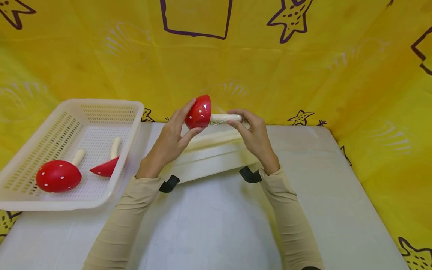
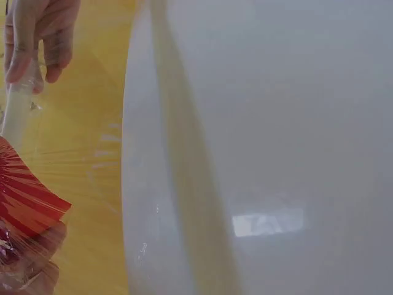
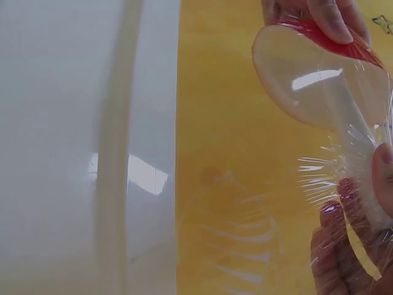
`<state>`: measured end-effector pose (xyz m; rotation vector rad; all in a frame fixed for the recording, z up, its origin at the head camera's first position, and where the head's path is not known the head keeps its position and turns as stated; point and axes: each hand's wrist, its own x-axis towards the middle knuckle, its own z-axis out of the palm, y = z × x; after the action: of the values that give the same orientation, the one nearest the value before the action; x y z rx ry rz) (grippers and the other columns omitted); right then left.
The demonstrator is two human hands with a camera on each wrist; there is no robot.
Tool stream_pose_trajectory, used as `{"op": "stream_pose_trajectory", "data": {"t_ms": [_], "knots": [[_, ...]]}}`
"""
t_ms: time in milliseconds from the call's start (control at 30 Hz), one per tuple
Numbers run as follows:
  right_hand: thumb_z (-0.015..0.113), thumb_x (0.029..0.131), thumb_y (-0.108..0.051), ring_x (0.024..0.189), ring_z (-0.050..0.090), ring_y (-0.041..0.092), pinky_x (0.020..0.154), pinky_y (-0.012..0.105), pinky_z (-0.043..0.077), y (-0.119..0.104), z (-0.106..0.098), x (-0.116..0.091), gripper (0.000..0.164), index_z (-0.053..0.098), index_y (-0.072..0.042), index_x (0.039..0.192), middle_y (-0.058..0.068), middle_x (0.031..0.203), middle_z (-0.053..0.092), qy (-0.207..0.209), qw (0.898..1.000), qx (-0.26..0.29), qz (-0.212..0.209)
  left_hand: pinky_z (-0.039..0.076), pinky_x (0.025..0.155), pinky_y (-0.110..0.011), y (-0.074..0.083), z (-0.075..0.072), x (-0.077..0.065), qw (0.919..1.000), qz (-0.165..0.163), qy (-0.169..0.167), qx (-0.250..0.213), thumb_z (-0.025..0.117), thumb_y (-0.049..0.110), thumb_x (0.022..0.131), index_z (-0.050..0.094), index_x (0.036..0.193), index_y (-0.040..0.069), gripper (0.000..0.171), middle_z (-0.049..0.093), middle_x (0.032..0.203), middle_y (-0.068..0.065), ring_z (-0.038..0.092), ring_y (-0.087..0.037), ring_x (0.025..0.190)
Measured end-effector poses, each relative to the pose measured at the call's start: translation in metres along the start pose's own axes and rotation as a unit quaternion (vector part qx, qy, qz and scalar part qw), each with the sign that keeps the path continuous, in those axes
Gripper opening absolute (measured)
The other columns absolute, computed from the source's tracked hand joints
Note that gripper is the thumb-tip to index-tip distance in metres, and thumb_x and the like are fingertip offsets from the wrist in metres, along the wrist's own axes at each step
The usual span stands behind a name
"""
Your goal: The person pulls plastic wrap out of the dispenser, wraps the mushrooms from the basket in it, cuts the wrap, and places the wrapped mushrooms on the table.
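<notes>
A mushroom with a white-dotted red cap [image 1: 199,112] and a white stem [image 1: 222,118] lies sideways in the air between both hands. My left hand [image 1: 170,133] grips the cap, thumb below and fingers above. With thumb and fingers, my right hand [image 1: 254,133] pinches the stem's far end. Clear plastic film [image 3: 322,175] is stretched over the mushroom, bunching in shiny creases around the stem in the right wrist view. That view also shows the cap's pale underside [image 3: 295,80]. In the left wrist view the red cap [image 2: 27,196] shows creased film across it.
A white perforated basket [image 1: 71,205] stands at the left with two more mushrooms inside, one with a round cap [image 1: 59,176], the other with a cap seen edge-on [image 1: 105,168]. Below the hands lies a long pale, ridged item [image 1: 206,161] on the white table [image 1: 209,221]. Yellow patterned cloth [image 1: 216,67] hangs behind.
</notes>
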<state>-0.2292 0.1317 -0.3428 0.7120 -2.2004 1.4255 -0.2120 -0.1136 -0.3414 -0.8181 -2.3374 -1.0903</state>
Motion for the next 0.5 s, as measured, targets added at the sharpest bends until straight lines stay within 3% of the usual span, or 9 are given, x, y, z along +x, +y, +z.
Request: {"op": "stream_pose_trajectory", "data": {"t_ms": [500], "knots": [[0.072,0.088,-0.007,0.079,0.06,0.012,0.071,0.02,0.047,-0.014,-0.006,0.003,0.028,0.069,0.004,0.113,0.019,0.098,0.073,0.033,0.999,-0.014,-0.032,0.046,0.106,-0.052,0.013,-0.011,0.012,1.0,-0.003,-0.001,-0.004,0.07,0.02,0.092,0.03,0.155,0.017,0.075,0.046,0.148,-0.015,0.049,-0.03,0.133]]}}
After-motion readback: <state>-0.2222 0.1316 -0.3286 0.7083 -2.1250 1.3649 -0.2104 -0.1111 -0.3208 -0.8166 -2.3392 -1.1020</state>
